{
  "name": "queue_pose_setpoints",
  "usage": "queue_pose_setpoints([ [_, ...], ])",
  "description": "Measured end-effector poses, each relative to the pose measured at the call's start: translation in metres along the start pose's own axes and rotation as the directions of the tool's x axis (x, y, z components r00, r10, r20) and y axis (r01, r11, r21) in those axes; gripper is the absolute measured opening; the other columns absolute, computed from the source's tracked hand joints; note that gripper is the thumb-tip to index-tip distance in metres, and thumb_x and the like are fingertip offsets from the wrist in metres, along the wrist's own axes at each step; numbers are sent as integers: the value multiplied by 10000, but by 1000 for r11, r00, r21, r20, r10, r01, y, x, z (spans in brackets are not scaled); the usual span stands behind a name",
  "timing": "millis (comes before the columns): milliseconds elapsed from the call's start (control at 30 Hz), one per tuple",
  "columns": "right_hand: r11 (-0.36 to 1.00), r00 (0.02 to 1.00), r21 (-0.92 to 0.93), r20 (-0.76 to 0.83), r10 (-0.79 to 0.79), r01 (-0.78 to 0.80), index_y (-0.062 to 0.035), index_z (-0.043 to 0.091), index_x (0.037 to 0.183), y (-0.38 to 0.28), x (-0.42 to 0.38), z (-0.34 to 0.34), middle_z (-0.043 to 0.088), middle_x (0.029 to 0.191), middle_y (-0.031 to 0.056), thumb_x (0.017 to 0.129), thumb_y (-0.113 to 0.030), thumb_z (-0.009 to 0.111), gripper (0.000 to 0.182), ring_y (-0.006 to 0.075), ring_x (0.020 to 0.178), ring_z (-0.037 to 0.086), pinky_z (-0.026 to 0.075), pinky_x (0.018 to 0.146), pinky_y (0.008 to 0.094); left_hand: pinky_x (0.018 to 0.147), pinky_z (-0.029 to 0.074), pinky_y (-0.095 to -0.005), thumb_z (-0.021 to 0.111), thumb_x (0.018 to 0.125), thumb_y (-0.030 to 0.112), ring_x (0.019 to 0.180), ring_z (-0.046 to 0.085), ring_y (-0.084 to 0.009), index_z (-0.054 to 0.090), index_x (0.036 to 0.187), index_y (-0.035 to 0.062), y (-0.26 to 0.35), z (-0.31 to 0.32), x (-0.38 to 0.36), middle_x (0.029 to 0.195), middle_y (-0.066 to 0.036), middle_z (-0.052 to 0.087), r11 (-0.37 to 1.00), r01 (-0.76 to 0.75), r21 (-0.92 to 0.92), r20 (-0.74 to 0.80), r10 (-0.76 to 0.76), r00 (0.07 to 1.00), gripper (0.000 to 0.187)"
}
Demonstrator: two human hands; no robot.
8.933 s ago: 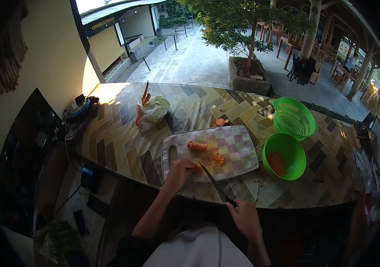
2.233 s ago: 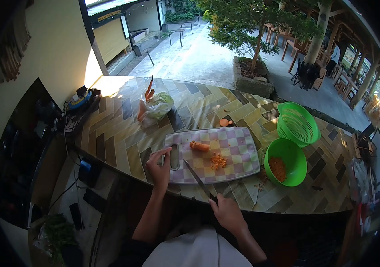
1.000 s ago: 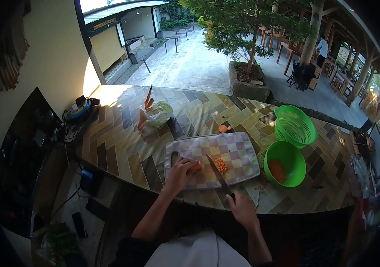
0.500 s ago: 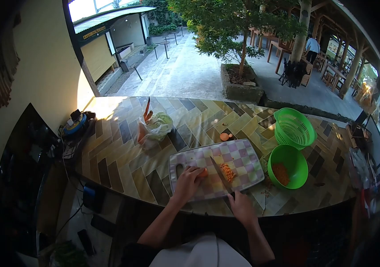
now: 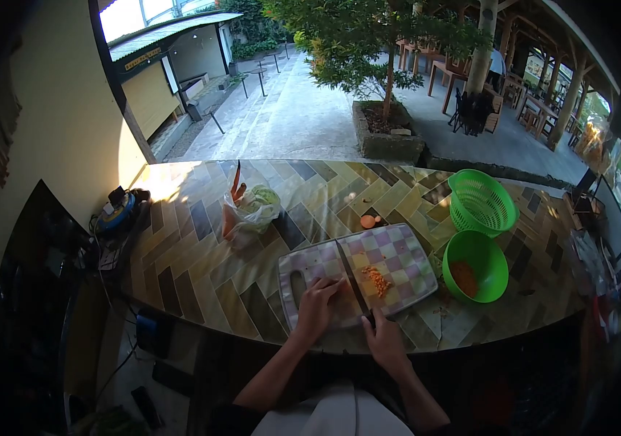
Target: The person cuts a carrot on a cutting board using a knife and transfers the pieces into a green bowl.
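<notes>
A checkered cutting board (image 5: 408,251) lies near the table's front edge. My left hand (image 5: 318,299) has its fingers bent over a piece of carrot (image 5: 342,285) on the board's left half, mostly hidden beneath them. In my right hand (image 5: 385,338) is the handle of a knife (image 5: 350,272), its long blade pointing away from me across the board, close beside the carrot piece. A small heap of diced carrot (image 5: 377,282) sits on the board just right of the blade.
Right of the board stands a green bowl (image 5: 501,270) with orange bits inside, and behind it a green colander (image 5: 481,207). Carrot ends (image 5: 368,221) lie beyond the board. A plastic bag with vegetables (image 5: 256,212) rests at the back left. Cables and a blue-yellow device (image 5: 116,207) occupy the left corner.
The knife has shifted left, from beside the diced heap to right by the carrot piece under my left hand. The whole view has also turned slightly.
</notes>
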State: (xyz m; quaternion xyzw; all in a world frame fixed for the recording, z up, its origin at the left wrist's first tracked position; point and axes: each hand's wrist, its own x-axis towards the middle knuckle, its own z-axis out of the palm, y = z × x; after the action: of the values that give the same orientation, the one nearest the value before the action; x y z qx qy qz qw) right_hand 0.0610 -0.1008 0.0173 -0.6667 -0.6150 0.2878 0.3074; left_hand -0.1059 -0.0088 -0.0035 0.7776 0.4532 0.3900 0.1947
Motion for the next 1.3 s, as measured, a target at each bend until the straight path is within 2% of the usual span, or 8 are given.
queue_pose_setpoints([
  [267,998,1000,-57,24,17,-15,22,484,1033,-3,2,1,611,780,311,1005,-234,526,261,515,818,592,433,643,570,858,521,-385,635,779,-45,966,644,-319,726,1130,41,-2,3,1,1026,-121,715,999,-19,-26,-58,17,998,372],
  [767,984,989,-159,109,99,-81,42,483,1104,-16,6,1,627,787,314,1017,-243,491,298,510,808,602,447,678,581,823,524,-384,611,806,-12,956,634,-317,719,1111,7,0,5,0,1031,-138,706,998,-24,-52,-79,20,997,325],
  [900,989,978,-120,176,108,-88,50,478,1096,-20,18,-5,627,860,326,1013,-235,493,297,514,876,592,438,724,578,829,522,-393,603,823,10,964,631,-321,712,1114,-5,-1,4,-2,1053,-144,701,997,-18,-69,-58,14,998,311],
  [967,992,977,-105,195,91,-72,57,477,1085,-19,28,-5,621,903,336,1009,-229,499,296,519,917,581,435,750,572,833,521,-398,605,824,15,963,631,-327,711,1115,-6,-1,5,-2,1057,-143,702,997,-23,-73,-70,18,997,310],
  [1067,984,981,-53,106,-162,168,64,478,1067,17,43,14,612,939,342,1000,-231,515,305,528,954,563,435,784,563,836,522,-404,608,819,15,962,630,-333,709,1115,-8,-3,6,-6,1061,-143,702,997,-25,-74,-69,20,997,313],
  [1167,994,979,-51,184,-86,97,69,485,1058,14,46,13,616,946,339,998,-236,520,312,533,954,561,446,789,544,843,520,-407,614,809,10,961,630,-337,710,1109,-10,-1,6,-6,1063,-146,702,998,-32,-51,-83,28,996,316],
  [1300,993,967,-99,242,86,-63,61,477,1073,3,31,10,623,923,337,1004,-245,509,316,532,934,572,443,780,560,859,519,-400,616,799,-1,975,632,-330,709,1110,-13,0,5,-5,1069,-144,703,998,-29,-52,-99,24,995,325],
])
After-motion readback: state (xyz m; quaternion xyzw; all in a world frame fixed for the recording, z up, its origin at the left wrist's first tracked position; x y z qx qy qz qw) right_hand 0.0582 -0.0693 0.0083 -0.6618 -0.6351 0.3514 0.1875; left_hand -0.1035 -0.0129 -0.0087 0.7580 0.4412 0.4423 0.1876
